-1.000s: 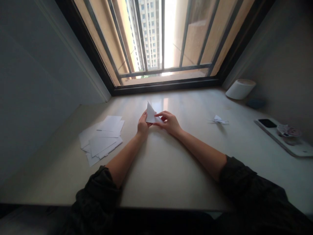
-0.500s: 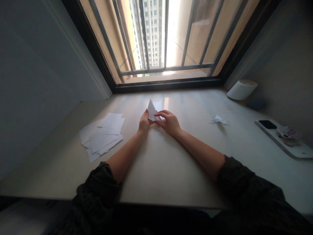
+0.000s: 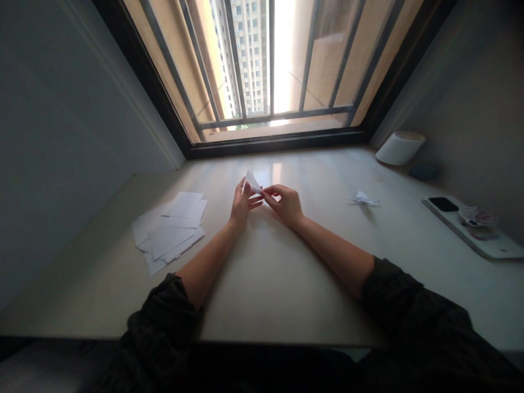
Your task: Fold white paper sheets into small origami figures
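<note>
Between my hands, above the pale tabletop (image 3: 245, 284), is a small folded white paper (image 3: 252, 181) with a pointed top. My left hand (image 3: 241, 203) grips its left side, thumb in front and the other fingers reaching behind and below. With thumb and fingertips, my right hand (image 3: 285, 204) pinches the paper's lower right corner. The fingers partly cover its lower folds. To the left lies a loose pile of white paper sheets (image 3: 174, 236). Off to the right rests a small folded white paper piece (image 3: 363, 199).
A phone (image 3: 470, 226) with a round grip on its back lies at the right. Near the window corner stands a white cylindrical object (image 3: 400, 148), with a dark blurred thing (image 3: 426, 171) beside it. The barred window (image 3: 270, 131) closes off the far side.
The folded paper has turned and tilted in my hands. My right fingers have gone from lying over its front to pinching its lower right corner. The view has shifted slightly.
</note>
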A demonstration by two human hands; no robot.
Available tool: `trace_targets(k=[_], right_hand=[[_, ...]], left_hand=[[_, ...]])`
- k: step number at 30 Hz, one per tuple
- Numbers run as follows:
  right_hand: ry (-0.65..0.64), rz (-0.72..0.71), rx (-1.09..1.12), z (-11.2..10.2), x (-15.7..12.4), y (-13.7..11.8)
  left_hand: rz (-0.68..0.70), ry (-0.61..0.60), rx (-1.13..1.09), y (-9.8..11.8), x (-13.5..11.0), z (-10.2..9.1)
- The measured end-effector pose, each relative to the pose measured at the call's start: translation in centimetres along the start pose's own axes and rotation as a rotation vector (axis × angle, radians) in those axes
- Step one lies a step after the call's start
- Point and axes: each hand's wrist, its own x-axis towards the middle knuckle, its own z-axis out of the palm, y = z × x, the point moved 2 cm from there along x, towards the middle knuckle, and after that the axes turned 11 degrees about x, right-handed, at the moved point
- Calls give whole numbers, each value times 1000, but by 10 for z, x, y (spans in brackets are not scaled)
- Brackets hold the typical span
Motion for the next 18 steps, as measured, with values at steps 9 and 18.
trace_targets(k=[9, 18], right_hand=[[23, 221, 290, 1, 4, 8], [162, 261, 315, 2, 5, 21]], left_hand=[[-21, 20, 9, 0, 1, 1], [-27, 49, 24, 0, 0, 1]])
